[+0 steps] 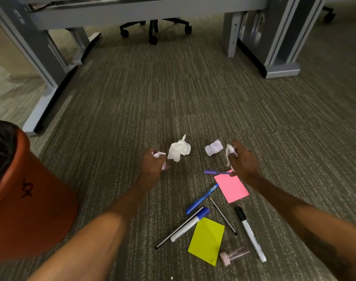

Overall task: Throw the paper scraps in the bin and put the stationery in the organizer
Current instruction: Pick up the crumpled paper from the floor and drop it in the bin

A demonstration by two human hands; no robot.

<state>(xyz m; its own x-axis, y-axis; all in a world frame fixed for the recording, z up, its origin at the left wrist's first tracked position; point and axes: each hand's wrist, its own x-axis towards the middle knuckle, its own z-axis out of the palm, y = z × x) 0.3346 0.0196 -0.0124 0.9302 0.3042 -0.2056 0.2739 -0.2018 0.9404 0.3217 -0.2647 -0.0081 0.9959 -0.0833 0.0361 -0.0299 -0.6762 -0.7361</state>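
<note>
My left hand (pixel 152 166) is closed around a small white paper scrap (pixel 158 154) just above the carpet. My right hand (pixel 243 159) grips another crumpled white scrap (pixel 229 151). Between the hands lie a larger crumpled white paper (pixel 179 149) and a smaller pale scrap (pixel 213 148) on the floor. An orange bin (pixel 31 199) with a dark liner stands at the left. Nearer to me lie a pink sticky note (pixel 232 187), a yellow sticky note (pixel 206 240), a purple pen (pixel 215 172), a blue pen (pixel 201 199), a blue-capped marker (pixel 190 224), a black-capped marker (pixel 250 234) and two thin dark pens. No organizer is in view.
A small clear stapler-like item (pixel 234 255) lies beside the yellow note. Grey desk legs (pixel 51 74) rise at the left and another desk base (pixel 278 57) at the right. An office chair base (pixel 154 29) sits under the far desk. Striped carpet (pixel 132 102) stretches ahead.
</note>
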